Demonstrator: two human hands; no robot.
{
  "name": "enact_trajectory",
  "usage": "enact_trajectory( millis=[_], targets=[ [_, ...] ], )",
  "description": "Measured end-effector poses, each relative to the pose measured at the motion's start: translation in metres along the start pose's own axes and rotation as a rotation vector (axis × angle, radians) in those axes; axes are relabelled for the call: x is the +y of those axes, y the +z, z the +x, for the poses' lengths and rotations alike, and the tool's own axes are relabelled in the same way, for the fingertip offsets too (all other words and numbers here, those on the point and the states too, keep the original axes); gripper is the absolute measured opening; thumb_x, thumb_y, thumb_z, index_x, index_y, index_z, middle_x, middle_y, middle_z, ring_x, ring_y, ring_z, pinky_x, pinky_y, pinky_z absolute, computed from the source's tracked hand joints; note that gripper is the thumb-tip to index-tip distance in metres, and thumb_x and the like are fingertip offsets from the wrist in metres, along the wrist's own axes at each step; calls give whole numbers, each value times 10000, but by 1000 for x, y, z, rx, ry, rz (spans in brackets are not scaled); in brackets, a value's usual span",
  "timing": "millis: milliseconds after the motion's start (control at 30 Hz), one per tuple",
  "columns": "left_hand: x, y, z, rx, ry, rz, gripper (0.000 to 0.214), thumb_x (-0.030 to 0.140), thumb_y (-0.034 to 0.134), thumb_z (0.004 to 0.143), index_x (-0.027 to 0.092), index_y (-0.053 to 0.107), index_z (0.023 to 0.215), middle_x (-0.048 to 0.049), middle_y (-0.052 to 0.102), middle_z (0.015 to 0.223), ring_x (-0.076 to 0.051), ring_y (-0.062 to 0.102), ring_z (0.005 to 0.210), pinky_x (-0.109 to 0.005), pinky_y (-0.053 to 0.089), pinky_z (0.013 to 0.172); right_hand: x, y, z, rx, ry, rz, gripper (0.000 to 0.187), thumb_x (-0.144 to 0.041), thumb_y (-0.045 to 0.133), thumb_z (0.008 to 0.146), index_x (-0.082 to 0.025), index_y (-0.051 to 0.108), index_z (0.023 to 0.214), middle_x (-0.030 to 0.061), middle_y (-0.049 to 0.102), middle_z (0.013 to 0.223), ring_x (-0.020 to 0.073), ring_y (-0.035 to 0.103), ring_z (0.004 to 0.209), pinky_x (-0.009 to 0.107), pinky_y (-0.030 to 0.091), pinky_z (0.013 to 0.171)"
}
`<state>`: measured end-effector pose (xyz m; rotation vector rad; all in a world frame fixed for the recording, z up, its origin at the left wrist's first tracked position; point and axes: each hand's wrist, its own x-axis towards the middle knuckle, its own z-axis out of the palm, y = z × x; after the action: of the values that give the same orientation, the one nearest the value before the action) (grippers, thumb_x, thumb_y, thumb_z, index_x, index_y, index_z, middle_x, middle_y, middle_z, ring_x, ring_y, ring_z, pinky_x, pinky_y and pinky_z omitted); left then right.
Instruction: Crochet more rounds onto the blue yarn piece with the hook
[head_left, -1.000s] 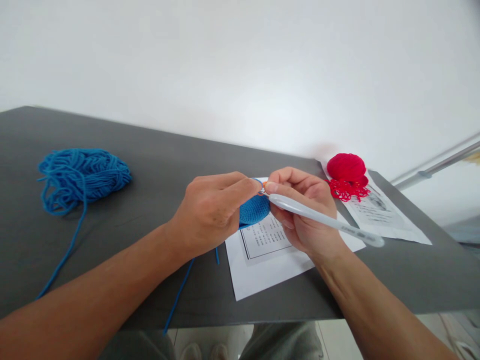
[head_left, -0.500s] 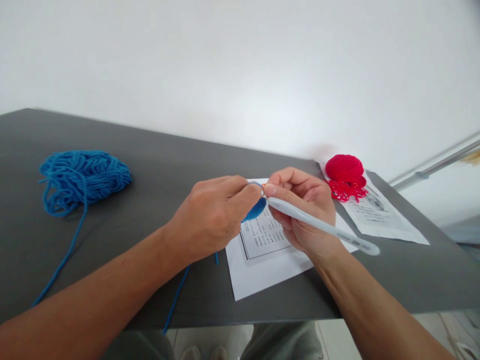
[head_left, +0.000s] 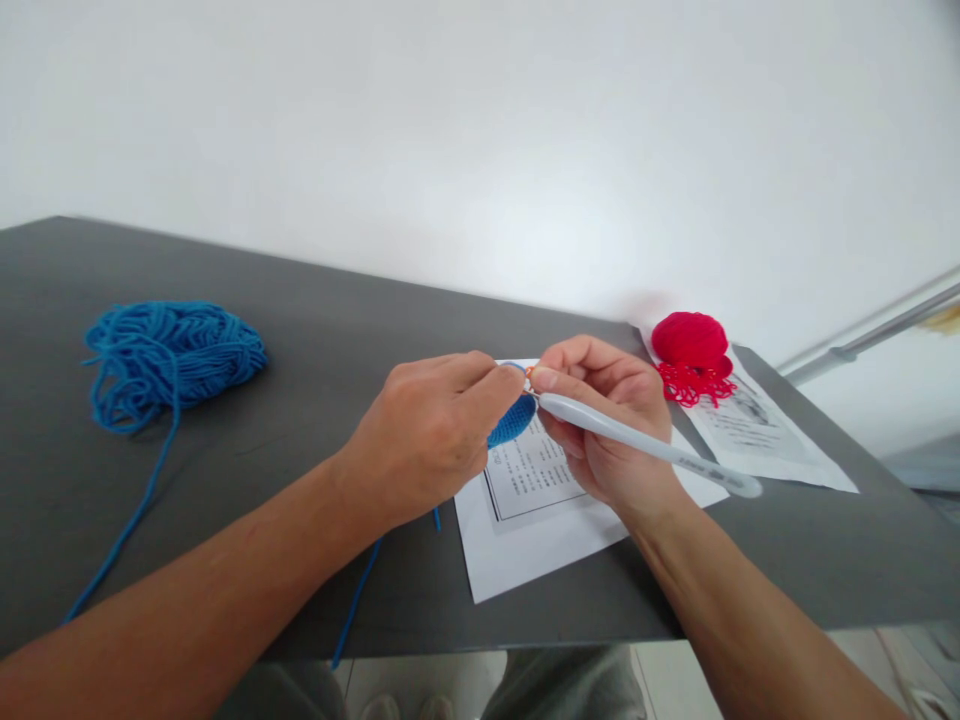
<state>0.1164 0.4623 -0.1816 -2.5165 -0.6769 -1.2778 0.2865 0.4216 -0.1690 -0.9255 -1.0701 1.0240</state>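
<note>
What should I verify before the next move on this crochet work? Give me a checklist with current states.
1. Crochet hook in right hand: ok.
2. Blue crocheted piece in left hand: ok, though mostly hidden.
3. Hook tip seated in a loop: cannot tell, too small and partly covered.
4. Strand from blue yarn skein untangled throughout: cannot tell, forearm hides part.
5. Red yarn ball apart from the blue piece: ok.
</note>
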Motion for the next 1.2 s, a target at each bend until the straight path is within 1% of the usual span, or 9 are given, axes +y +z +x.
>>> enact_trajectory(
  millis=[200,533,600,700,733,833,933,1067,1200],
  targets=[
    [0,3,-1,72,-81,-174,342,-39,492,852,228,702,885,5,798,772,-158,730,652,-254,466,589,1,2,1,9,-37,-18,311,-347,954,698,-177,695,685,-60,577,487,23,350,325,155,211,298],
    [1,5,0,119,-154,-229,235,69,580,939,236,697,821,30,743,665,-134,669,551,-250,432,527,1,1,0,-1,-63,5,157,-225,864,760,-179,719,721,-72,558,487,29,363,330,172,228,316],
    [-1,6,0,124,-180,-241,243,91,584,954,235,696,793,27,736,647,-136,664,543,-251,443,534,1,-2,0,-53,-84,-2,107,-173,849,771,-188,753,817,-59,622,568,41,436,367,179,299,345],
    [-1,8,0,101,-217,-283,259,106,583,956,241,708,774,27,745,647,-141,668,550,-255,456,550,2,-7,0,-137,-159,-14,285,-132,852,775,-219,782,1037,-33,709,774,60,553,459,191,404,396],
    [-1,7,1,80,-234,-298,261,115,584,956,242,717,770,28,750,648,-145,674,560,-257,461,562,2,-8,1,-155,-185,-18,288,-158,852,792,-223,786,1065,-29,713,791,65,567,470,193,417,396],
    [2,5,4,4,-336,-369,236,131,610,944,229,765,794,31,774,676,-140,675,584,-253,469,603,4,-7,2,-138,-223,-27,96,-276,799,887,-198,813,941,-26,690,679,75,561,433,188,400,351],
    [6,2,8,-36,-479,-521,173,127,670,904,207,803,825,36,799,725,-127,665,612,-238,469,618,4,-4,3,-64,-195,-3,163,-301,760,917,-176,808,825,-17,687,608,79,561,387,179,386,316],
    [7,3,12,-59,-606,-718,103,132,739,858,174,826,822,22,815,769,-146,702,705,-239,500,672,5,-2,5,-22,-134,81,157,-314,793,882,-166,805,831,-12,707,597,79,577,383,167,413,325],
    [8,4,13,-66,-705,-894,122,133,740,875,169,856,863,9,856,837,-168,763,784,-241,550,716,6,-2,7,2,-109,130,157,-322,827,846,-169,800,822,-19,718,609,72,579,387,154,418,321]
  ],
)
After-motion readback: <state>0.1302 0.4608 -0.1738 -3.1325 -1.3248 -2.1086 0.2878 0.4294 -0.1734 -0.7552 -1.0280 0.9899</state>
